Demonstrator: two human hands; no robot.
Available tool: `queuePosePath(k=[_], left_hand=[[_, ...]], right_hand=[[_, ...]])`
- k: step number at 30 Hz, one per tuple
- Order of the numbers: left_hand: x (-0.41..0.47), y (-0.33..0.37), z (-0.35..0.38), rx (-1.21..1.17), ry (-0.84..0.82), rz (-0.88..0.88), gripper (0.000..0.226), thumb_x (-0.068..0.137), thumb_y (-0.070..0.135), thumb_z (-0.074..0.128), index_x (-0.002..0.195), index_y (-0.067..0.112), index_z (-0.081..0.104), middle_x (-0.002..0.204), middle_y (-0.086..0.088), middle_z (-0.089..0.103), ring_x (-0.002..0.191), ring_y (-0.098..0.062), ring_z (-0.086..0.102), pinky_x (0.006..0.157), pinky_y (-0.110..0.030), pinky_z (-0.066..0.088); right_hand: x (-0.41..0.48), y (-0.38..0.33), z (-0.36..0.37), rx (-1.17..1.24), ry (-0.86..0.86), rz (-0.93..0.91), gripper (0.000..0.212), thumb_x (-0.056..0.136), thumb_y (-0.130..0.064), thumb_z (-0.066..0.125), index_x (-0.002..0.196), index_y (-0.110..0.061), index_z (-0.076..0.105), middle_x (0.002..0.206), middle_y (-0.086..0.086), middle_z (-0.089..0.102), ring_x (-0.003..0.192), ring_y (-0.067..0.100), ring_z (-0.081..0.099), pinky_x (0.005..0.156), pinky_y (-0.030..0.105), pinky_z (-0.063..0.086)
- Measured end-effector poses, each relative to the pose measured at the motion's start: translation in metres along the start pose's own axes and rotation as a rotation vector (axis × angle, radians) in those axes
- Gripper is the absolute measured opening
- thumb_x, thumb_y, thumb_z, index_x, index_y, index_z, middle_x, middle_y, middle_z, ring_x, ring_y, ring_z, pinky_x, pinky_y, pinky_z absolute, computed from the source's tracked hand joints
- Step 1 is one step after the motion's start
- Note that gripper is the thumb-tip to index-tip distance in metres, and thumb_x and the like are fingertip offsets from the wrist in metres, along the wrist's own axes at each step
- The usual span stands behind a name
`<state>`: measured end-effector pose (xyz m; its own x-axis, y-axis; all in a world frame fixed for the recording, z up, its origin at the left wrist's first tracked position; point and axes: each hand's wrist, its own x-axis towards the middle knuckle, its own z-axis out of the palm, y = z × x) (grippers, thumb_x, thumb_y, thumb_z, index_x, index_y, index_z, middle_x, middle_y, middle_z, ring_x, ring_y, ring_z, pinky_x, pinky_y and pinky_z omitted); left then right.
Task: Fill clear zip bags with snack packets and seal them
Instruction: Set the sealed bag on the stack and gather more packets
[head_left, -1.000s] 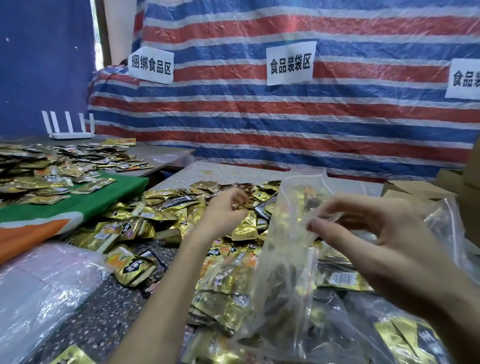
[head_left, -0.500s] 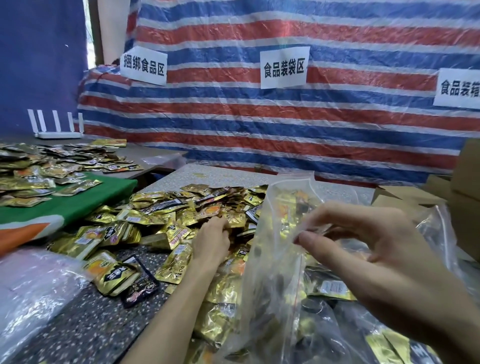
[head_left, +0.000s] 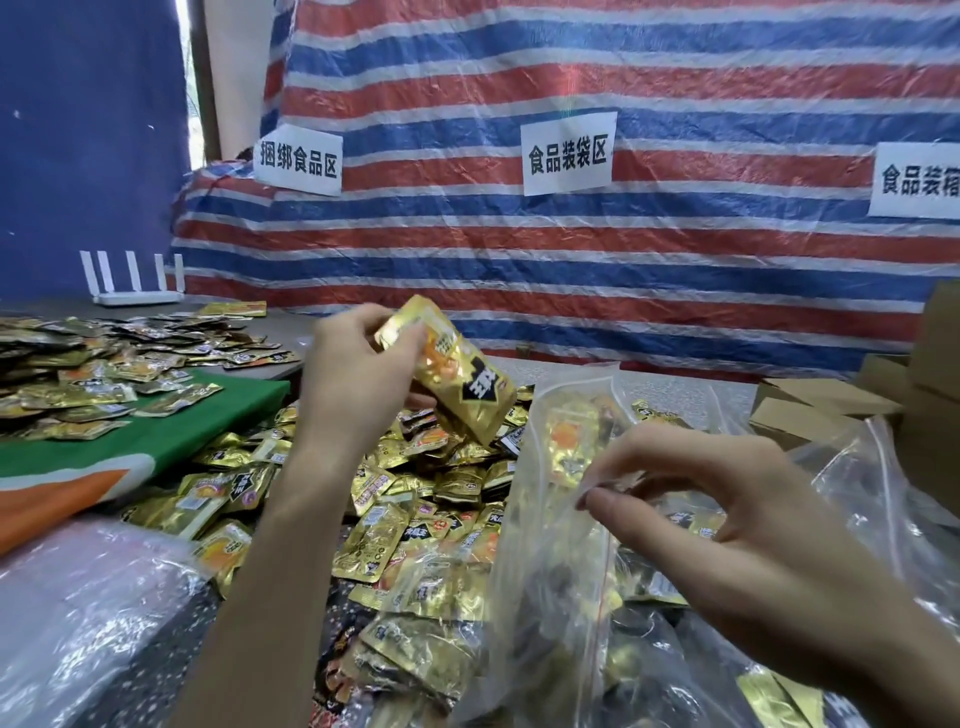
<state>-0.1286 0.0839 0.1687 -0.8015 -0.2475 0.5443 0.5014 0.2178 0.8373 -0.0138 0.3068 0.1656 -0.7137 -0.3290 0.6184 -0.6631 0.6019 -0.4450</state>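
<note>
Right now the L hand (head_left: 358, 379) is up above the packet pile (head_left: 415, 493), fingers curled round a gold snack packet (head_left: 460, 387). The packet is tilted, w/ its lower end near the top of the clear zip bag (head_left: 550, 545). R hand (head_left: 737, 530) pinches the bag's rim btw thumb & fingers and holds it upright; some packets are inside. The bag stands at the pile's right edge on the speckled table (head_left: 675, 389). At left is a green cloth (head_left: 171, 441) w/ more packets and a white router (head_left: 132, 297) behind it. Cardboard boxes (head_left: 826, 410) are far right, w/ a striped tarp (head_left: 675, 270) at the back.
</note>
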Motion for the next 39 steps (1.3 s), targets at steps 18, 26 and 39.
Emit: queuePosePath(k=[18,26,39], left_hand=[[-0.064,0.077,-0.007,0.121,0.126,0.323,0.016,0.088,0.02,0.074,0.074,0.019,0.067,0.065,0.001,0.07,0.05,-0.02,0.069,0.043,-0.04,0.056],[-0.06,0.065,0.01,0.252,0.001,0.261,0.014,0.085,0.028,0.075,0.075,0.022,0.068,0.063,0.006,0.069,0.057,-0.014,0.068,0.056,-0.043,0.058],[-0.055,0.066,-0.021,0.604,-0.948,0.226,0.068,0.066,0.095,0.038,0.092,0.043,0.074,0.083,0.023,0.072,0.08,0.004,0.066,0.076,-0.026,0.052]], right_hand=[[-0.002,-0.004,0.008,0.004,-0.012,-0.028,0.012,0.085,-0.033,0.067,0.078,-0.026,0.074,0.086,-0.018,0.069,0.088,0.007,0.067,0.072,0.021,0.047],[-0.001,-0.003,0.009,0.022,-0.011,-0.07,0.008,0.087,-0.026,0.069,0.084,-0.027,0.077,0.085,-0.017,0.07,0.085,0.008,0.068,0.073,0.028,0.051],[0.003,-0.001,0.024,0.054,0.246,-0.012,0.011,0.089,-0.023,0.07,0.094,-0.024,0.079,0.088,-0.015,0.074,0.084,0.006,0.069,0.073,0.028,0.054]])
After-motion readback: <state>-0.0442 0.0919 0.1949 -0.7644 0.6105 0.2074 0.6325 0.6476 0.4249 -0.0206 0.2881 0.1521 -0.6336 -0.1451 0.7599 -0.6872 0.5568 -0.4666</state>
